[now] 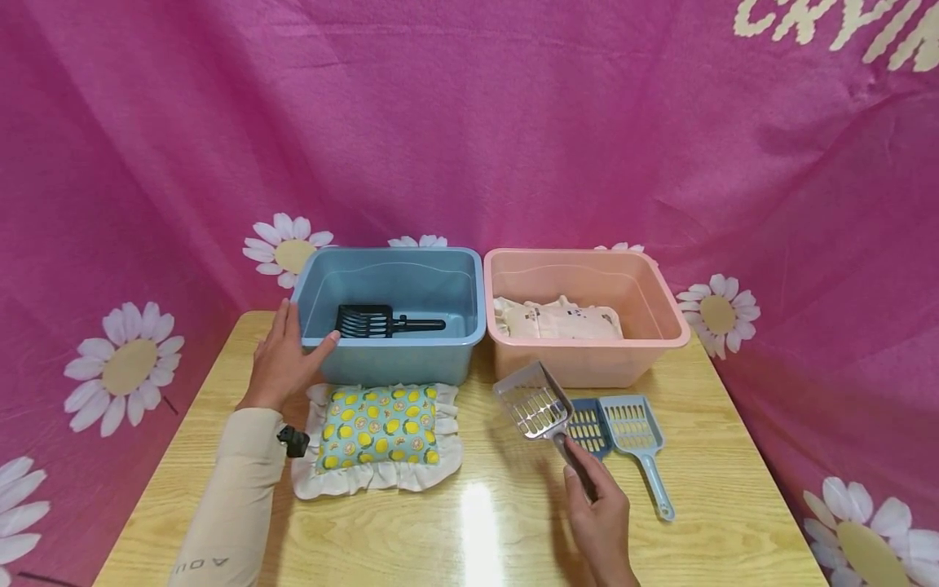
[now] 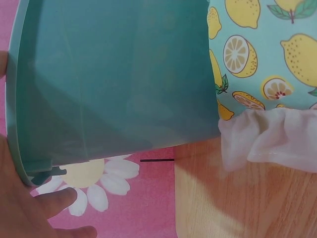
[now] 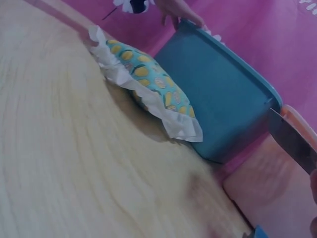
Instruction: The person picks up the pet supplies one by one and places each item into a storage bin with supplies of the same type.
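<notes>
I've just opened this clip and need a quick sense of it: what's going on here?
A person's right hand holds a grey scoop in front of the pink bin, while the left hand rests on the near left corner of the blue bin. A black scoop lies inside the blue bin and a cream pillow inside the pink one. A lemon-print pillow and two blue scoops lie on the table.

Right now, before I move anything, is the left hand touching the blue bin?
Touching. The head view shows the left hand on the near-left corner of the blue bin, its thumb hooked over the front rim.
</notes>
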`<action>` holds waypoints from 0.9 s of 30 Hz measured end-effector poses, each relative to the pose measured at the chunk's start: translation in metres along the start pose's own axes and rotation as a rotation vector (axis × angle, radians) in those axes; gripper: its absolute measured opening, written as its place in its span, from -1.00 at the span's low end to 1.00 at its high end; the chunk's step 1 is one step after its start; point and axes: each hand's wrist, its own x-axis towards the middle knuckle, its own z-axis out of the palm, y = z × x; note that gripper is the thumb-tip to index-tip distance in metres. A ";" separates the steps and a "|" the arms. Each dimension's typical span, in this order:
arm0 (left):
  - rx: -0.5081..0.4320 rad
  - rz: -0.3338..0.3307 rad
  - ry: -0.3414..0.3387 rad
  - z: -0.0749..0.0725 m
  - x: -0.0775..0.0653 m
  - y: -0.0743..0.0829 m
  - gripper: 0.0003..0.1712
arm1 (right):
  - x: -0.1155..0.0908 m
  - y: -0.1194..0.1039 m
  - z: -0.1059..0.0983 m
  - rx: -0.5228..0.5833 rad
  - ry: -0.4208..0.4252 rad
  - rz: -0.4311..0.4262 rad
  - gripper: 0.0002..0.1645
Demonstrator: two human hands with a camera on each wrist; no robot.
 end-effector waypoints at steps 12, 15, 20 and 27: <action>0.011 -0.008 -0.001 0.000 0.000 0.000 0.16 | 0.008 0.026 -0.004 0.031 -0.044 0.000 -0.50; 0.004 -0.008 -0.005 0.000 0.000 0.000 0.16 | 0.011 0.024 -0.004 0.028 -0.054 -0.033 -0.51; -0.003 -0.010 -0.009 0.000 0.001 -0.002 0.17 | 0.019 0.015 -0.003 0.020 -0.065 -0.063 -0.51; -0.008 -0.014 -0.003 0.001 0.001 -0.001 0.18 | 0.034 -0.017 -0.001 0.031 -0.090 -0.084 -0.54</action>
